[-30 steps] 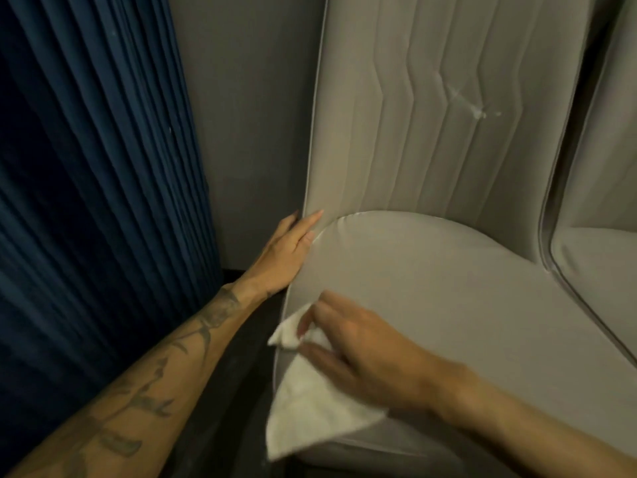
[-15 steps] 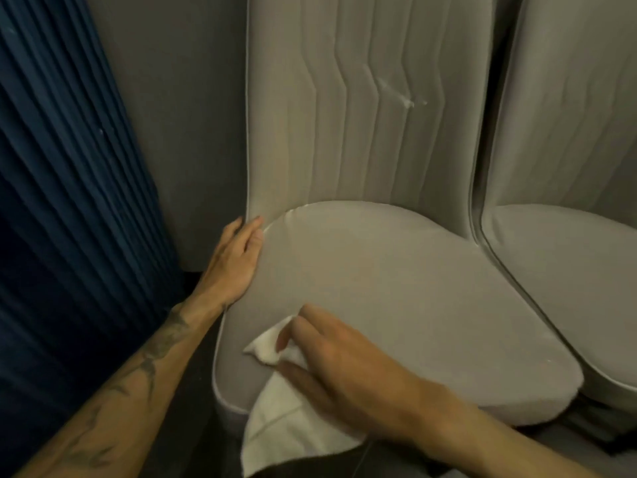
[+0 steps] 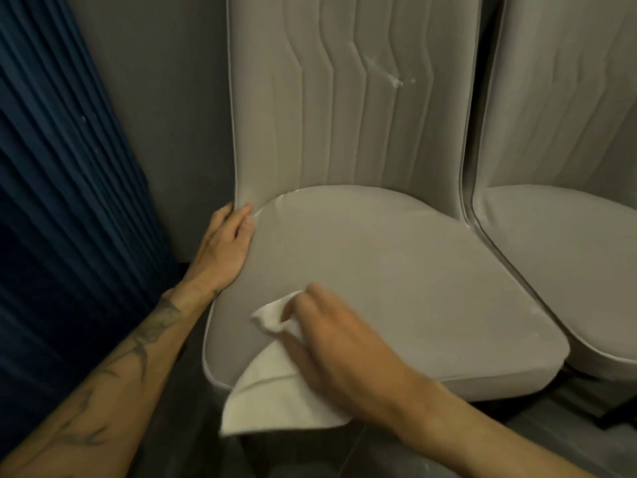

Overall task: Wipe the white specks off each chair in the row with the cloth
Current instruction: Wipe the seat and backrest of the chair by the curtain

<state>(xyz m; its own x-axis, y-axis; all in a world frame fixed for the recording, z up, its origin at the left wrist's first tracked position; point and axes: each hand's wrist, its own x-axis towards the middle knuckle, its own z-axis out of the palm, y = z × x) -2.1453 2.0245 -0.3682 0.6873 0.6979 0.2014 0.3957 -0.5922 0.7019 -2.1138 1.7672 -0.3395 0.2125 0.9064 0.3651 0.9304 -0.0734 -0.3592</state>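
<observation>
A grey upholstered chair [image 3: 396, 270] fills the middle of the view. White specks [image 3: 394, 81] mark the upper right of its backrest. My right hand [image 3: 341, 350] holds a white cloth [image 3: 275, 391] against the front left part of the seat, and the cloth hangs over the seat's front edge. My left hand [image 3: 225, 243] rests flat with straight fingers on the seat's left side, near the corner where seat and backrest meet. A second grey chair [image 3: 568, 243] stands close by on the right.
A dark blue pleated curtain [image 3: 62, 201] hangs at the left. A grey wall [image 3: 165, 115] stands behind the chairs. Dark floor [image 3: 193, 443] shows below the seat's front edge.
The view has shifted, so the chair sits more to the right and the second chair shows more. My right hand with the cloth has moved slightly up onto the seat. My left hand stays in place.
</observation>
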